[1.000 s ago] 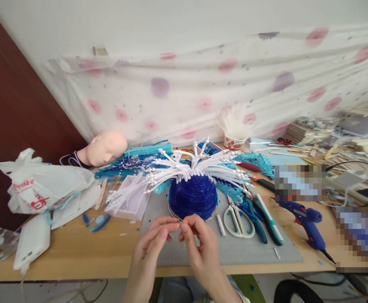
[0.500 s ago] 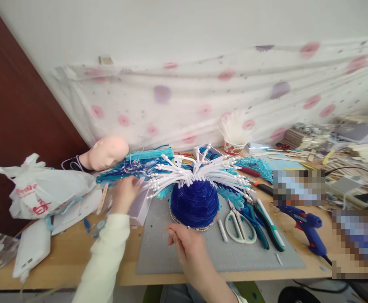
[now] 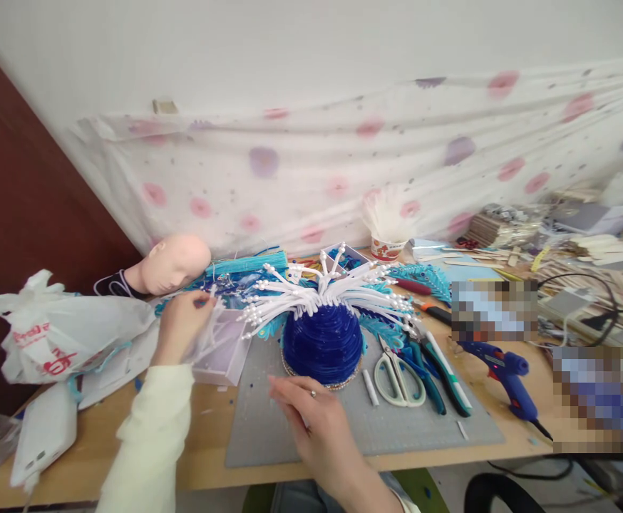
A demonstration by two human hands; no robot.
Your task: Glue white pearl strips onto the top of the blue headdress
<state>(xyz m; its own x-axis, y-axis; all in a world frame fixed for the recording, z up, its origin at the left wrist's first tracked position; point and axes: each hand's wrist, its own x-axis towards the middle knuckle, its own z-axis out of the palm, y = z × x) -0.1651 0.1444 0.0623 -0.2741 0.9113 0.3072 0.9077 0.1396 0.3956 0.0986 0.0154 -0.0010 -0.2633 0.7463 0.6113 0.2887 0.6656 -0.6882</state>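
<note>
My left hand (image 3: 182, 322) is closed on a thin, see-through plastic bag (image 3: 207, 335), which hangs over a pale lilac open box (image 3: 232, 363). My right hand (image 3: 311, 417) hovers above the front of the grey cutting mat (image 3: 258, 445), its fingers drawn together; anything inside them is hidden. Just beyond it stands a dark blue wrapped, dome-shaped headpiece (image 3: 322, 345) with a beaded rim. White cord strands (image 3: 284, 296) tipped with pearl-like beads fan out from its top, and turquoise trim (image 3: 383, 329) shows behind.
On the mat's right lie a white glue stick (image 3: 370, 387), scissors (image 3: 400, 381) and pliers (image 3: 445, 377). A blue glue gun (image 3: 507, 374) rests farther right. At left are a mannequin head (image 3: 175, 265), a white plastic bag (image 3: 70, 331) and a white device (image 3: 44, 434).
My left hand has moved left and slightly down, with the see-through bag now showing below it over the box. The right hand has shifted slightly left, fingers still together. The view has turned a little.
</note>
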